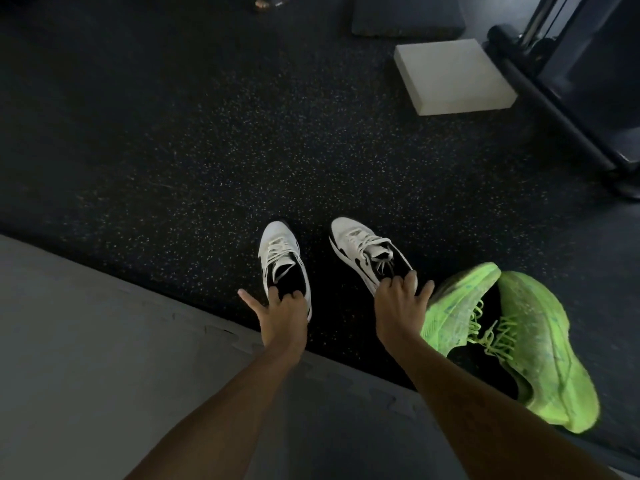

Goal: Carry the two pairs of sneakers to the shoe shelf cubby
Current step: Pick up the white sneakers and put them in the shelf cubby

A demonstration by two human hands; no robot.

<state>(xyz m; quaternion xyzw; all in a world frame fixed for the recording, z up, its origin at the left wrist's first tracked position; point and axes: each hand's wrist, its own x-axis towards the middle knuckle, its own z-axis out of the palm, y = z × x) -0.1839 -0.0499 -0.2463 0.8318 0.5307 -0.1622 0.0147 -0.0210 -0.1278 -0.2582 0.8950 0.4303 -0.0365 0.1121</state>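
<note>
Two white-and-black sneakers stand on the dark speckled floor, toes pointing away from me. My left hand (278, 315) has fingers hooked into the heel opening of the left white sneaker (278, 251), thumb spread out to the left. My right hand (398, 303) grips the heel collar of the right white sneaker (363, 244). A pair of neon green sneakers (519, 337) lies on the floor just right of my right hand, one shoe tipped against the other. No shoe shelf is in view.
A grey foam mat (104, 358) covers the floor at lower left, its edge running under my forearms. A white block (450, 74) and a dark pad (408, 15) lie farther ahead. A black machine frame (571, 109) stands at the right.
</note>
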